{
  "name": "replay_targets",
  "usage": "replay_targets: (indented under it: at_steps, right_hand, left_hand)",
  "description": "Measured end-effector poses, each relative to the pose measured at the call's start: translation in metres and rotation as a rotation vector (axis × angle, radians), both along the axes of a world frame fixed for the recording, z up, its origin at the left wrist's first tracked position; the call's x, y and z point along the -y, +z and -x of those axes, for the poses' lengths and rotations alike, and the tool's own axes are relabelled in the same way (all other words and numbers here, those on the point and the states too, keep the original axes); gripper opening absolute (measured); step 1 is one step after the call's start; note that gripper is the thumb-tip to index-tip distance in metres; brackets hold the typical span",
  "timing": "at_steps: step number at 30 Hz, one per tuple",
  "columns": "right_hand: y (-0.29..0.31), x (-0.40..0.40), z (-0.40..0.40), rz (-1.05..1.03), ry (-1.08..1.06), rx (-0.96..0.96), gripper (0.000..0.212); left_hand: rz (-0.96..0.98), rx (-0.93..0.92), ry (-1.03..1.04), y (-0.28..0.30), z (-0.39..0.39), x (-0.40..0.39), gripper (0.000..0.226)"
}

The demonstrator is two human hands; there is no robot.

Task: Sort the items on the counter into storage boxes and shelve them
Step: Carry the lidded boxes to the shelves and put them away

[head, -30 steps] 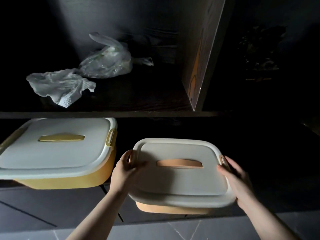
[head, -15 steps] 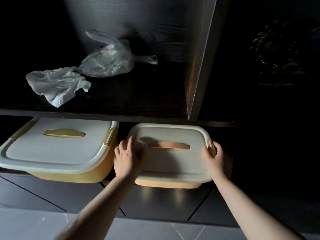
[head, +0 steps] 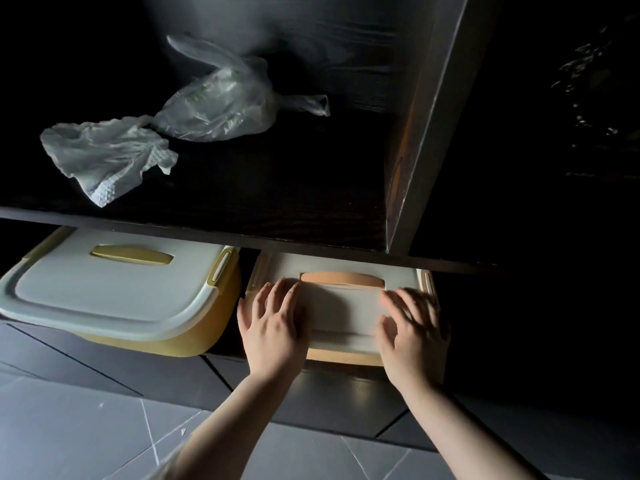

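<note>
Under the upper shelf board (head: 242,233), at about 5 o'clock in the view, the orange storage box (head: 346,313) now sits deeper in the lower compartment than half a second ago, its far edge hidden beneath the board. Both hands have shifted from its sides onto the white lid: the left hand (head: 273,327) lies flat with straight fingers at the lid's 9 o'clock side, the right hand (head: 412,330) likewise spread and pressing at its 3 o'clock side, slightly blurred. Just beside it at 9 o'clock stands the yellow storage box (head: 117,299), unmoved. On the shelf above, two plastic bags (head: 214,109) lie as before.
</note>
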State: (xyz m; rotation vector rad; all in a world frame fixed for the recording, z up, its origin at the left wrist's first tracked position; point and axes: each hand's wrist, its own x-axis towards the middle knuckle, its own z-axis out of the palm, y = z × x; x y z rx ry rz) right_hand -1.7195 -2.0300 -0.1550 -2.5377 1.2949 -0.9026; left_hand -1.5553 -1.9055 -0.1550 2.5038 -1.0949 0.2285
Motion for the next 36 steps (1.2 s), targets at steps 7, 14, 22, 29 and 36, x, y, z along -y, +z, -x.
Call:
replay_targets:
  at_steps: [7,14,22,29,36]
  right_hand:
    - [0.005,0.008,-0.009,-0.086,0.056,-0.109,0.050]
    - [0.006,-0.040,-0.009,-0.046,0.271,0.151,0.040]
    - [0.014,-0.186,-0.113,-0.008,1.052,0.204,0.032]
    - [0.009,-0.328,-0.193,-0.143,1.223,0.193,0.032]
    - [0.017,-0.437,-0.265,-0.140,1.344,0.086,0.032]
  left_hand:
    - [-0.054,-0.085,-0.020,0.017,-0.010,0.006,0.049]
    - [0.297,-0.337,0.181,0.025,0.038,-0.105,0.026]
    - [0.510,-0.353,0.921,0.022,0.065,-0.300,0.026]
    - [0.590,-0.274,1.124,0.029,0.031,-0.427,0.023]
    - [0.616,-0.325,1.218,0.020,-0.019,-0.522,0.027]
